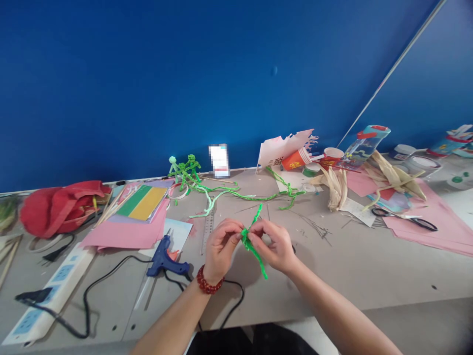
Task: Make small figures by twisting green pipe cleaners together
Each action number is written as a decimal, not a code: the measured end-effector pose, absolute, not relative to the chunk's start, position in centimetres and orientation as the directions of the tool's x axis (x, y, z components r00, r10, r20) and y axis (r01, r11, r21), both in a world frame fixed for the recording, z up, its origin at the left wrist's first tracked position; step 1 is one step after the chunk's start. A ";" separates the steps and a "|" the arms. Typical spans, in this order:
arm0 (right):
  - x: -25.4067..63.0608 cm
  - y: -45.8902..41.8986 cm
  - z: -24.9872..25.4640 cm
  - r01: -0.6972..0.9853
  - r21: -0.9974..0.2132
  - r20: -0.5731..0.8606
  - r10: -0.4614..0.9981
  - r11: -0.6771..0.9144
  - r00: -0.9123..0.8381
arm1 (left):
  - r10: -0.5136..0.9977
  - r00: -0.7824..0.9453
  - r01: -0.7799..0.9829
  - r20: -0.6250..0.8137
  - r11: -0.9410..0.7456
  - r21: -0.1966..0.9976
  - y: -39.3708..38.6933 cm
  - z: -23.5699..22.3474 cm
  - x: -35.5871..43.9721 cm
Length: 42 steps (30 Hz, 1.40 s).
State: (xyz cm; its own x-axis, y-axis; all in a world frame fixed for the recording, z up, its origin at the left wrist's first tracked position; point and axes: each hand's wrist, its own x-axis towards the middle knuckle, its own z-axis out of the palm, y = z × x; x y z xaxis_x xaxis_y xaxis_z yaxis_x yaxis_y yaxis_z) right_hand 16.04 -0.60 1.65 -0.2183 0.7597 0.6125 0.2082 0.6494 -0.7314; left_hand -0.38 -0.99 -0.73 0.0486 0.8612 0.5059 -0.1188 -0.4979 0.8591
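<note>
A bright green pipe cleaner piece [257,254], fuzzy and twisted into a knot at its middle, is pinched between both hands above the table. My left hand [224,246] grips the knot from the left with thumb and index finger, a red bead bracelet [209,281] round its wrist. From the right, my right hand [272,242] pinches the same piece close by. One green end points up past the fingers and another hangs down toward me. Behind them, long twisted green strands [254,198] and small green figures [192,165] lie or stand near the wall.
A blue glue gun [165,259] with a black cord lies left, beside a white power strip [55,291]. Pink paper [125,235], a red bag [66,207] and a steel ruler [208,229] are there too. To the right are scissors [404,218], wires [314,227], dried husks [334,185] and paper cups [295,160].
</note>
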 end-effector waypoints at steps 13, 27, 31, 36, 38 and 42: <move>15.9 -0.7 1.0 0.184 -0.750 0.636 0.769 0.635 -0.062 | 0.997 -0.013 -0.532 0.078 -0.073 0.843 -0.8 0.9 0.0; 15.4 -0.2 0.8 0.181 -0.692 0.694 0.713 0.699 -0.099 | 0.996 0.089 -0.504 0.008 0.038 0.863 -0.7 0.1 -0.1; 15.6 -0.1 1.1 0.128 -0.663 0.720 0.675 0.737 -0.158 | 0.992 0.123 -0.506 -0.023 0.082 0.859 -0.7 0.3 -0.2; 16.1 -0.3 1.3 0.042 -0.667 0.722 0.659 0.744 -0.210 | 0.987 0.148 -0.557 -0.067 0.139 0.819 -0.5 -0.1 -0.4; 16.1 -0.3 1.1 0.035 -0.721 0.680 0.716 0.692 -0.156 | 0.985 0.160 -0.553 -0.060 0.140 0.822 -0.6 -0.1 -0.4; 16.0 -0.2 0.5 0.020 -0.817 0.571 0.813 0.576 -0.115 | 0.984 0.178 -0.526 -0.028 0.119 0.842 -0.7 0.2 -0.4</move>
State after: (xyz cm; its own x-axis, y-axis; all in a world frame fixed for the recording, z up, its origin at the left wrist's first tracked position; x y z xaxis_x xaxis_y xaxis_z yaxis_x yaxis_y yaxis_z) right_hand 16.01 -0.23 0.53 -0.1148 0.8131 0.5707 0.0198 0.5762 -0.8171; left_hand -0.43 -0.69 0.23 0.1780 0.9836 -0.0280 -0.5263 0.1192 0.8419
